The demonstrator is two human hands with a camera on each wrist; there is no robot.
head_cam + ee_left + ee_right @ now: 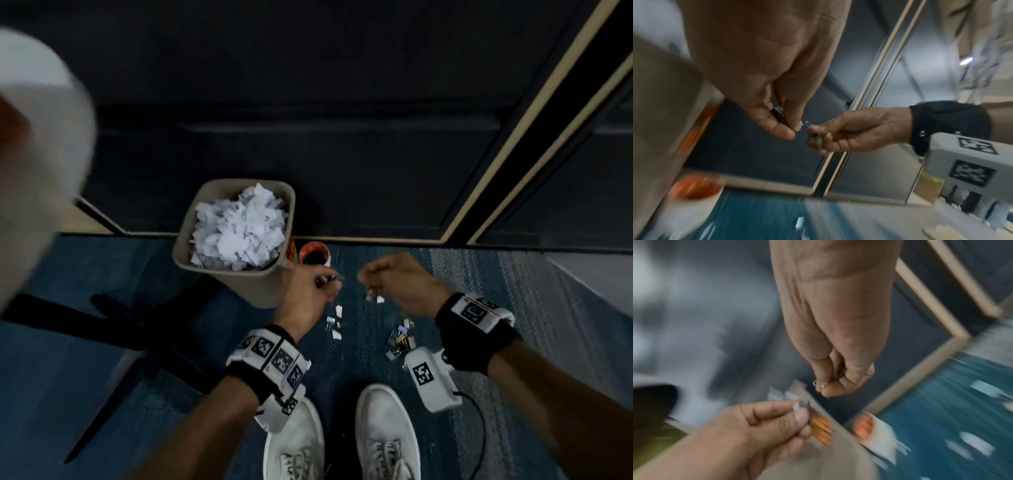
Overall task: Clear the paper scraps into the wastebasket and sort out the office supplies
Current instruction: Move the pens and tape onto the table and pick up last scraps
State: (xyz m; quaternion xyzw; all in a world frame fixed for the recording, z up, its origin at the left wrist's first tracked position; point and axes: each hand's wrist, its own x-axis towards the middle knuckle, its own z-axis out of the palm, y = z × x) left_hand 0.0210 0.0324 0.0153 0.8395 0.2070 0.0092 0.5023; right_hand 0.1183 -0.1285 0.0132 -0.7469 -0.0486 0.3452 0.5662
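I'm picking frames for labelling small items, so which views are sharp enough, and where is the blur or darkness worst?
Head view: dim overall, but the wastebasket and the clips on the carpet read fairly clearly; a pale blurred shape fills the upper left corner. Left wrist view: left hand and right hand are usable, background streaked. Right wrist view: heaviest motion blur, carpet scraps smeared.

Floor and surroundings seen from above

A blue carpet (120,342) is laid beneath a dark wall panel (308,102) edged with pale trim (376,239). Two white laced sneakers (385,435) are planted at the bottom edge. A black cable (481,431) is trailed beside them, and a blurred white shape (37,137) is seen at upper left.
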